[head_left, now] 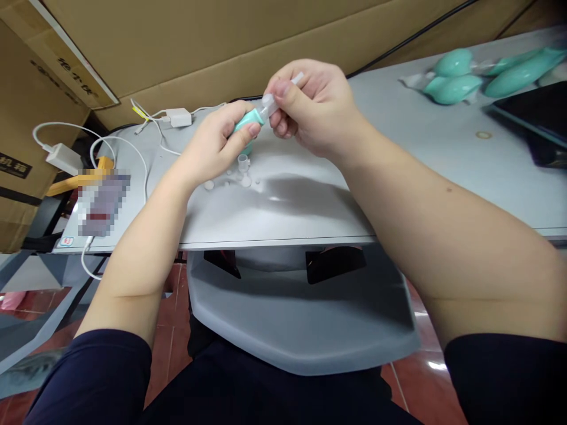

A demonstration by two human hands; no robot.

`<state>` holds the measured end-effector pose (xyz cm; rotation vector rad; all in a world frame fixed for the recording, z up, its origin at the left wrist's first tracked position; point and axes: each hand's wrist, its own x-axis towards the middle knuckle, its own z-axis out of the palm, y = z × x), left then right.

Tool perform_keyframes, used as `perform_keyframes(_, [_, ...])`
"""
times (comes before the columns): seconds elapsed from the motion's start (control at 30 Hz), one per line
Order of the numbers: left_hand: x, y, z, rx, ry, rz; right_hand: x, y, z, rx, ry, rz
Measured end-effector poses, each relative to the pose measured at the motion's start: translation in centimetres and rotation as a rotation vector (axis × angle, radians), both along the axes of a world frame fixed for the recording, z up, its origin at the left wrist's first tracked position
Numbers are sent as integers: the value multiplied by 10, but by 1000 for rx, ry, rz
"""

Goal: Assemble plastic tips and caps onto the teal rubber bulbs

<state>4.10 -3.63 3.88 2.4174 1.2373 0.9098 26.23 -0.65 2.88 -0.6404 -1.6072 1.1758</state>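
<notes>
Over desk [287, 221], your L hand [219, 136] was closed on teal bulb [248, 120]; R hand [316, 106], half-curled, pinched clr. tube [267, 107] at bulb's end. Pcs. [243, 164] lay nearby.

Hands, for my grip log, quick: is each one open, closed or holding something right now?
Left hand: closed, holding a teal item.
Right hand: closed, holding a translucent plastic piece at the teal item's end.

Your left hand [224, 139] grips teal piece [249, 120]. Your right hand [314, 103] pinches translucent plastic part [267, 107] at its tip. Small clear parts [243, 164] on grey table [443, 130], near your left hand. More teal pieces [456, 88] far right, beside dark flat object [534, 115]; white adapters [178, 117] at left.
</notes>
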Motion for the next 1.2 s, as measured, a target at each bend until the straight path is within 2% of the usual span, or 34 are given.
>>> perform_keyframes(0.1, [-2, 3, 1, -23, -26, 1, 6, 11, 7, -66, 89, -119])
perform_keyframes(0.2, [-1, 9, 9, 8, -55, -19, 19, 28, 11, 6, 263, -250])
perform_keyframes(0.3, [7, 20, 16, 58, -36, -42, 27, 41, 5, 11, 172, -194])
perform_keyframes(0.33, [11, 25, 17, 53, -25, -40, 28, 42, 2, 22, 153, -246])
perform_keyframes(0.4, [20, 35, 17, 8, -2, -51, 26, 40, -2, 35, 60, -263])
perform_keyframes(0.57, [36, 51, 7, -115, 66, -68, 23, 32, -5, 84, -45, -245])
perform_keyframes(0.73, [41, 55, -6, -193, 155, -18, 25, 45, -12, 206, -98, -177])
perform_keyframes(0.8, [40, 57, -12, -202, 102, 21, 23, 53, -17, 272, -53, -225])
perform_keyframes(0.9, [38, 56, -18, -180, -95, 19, 19, 62, -23, 299, -31, -247])
perform_keyframes(1.0, [34, 52, -18, -162, -327, -103, 17, 61, -23, 295, -46, -183])
perform_keyframes(1.1, [29, 49, -14, -207, -408, -238, 17, 55, -21, 309, -60, -109])
perform_keyframes(1.2, [23, 50, -11, -295, -469, -219, 18, 51, -19, 357, -52, -45])
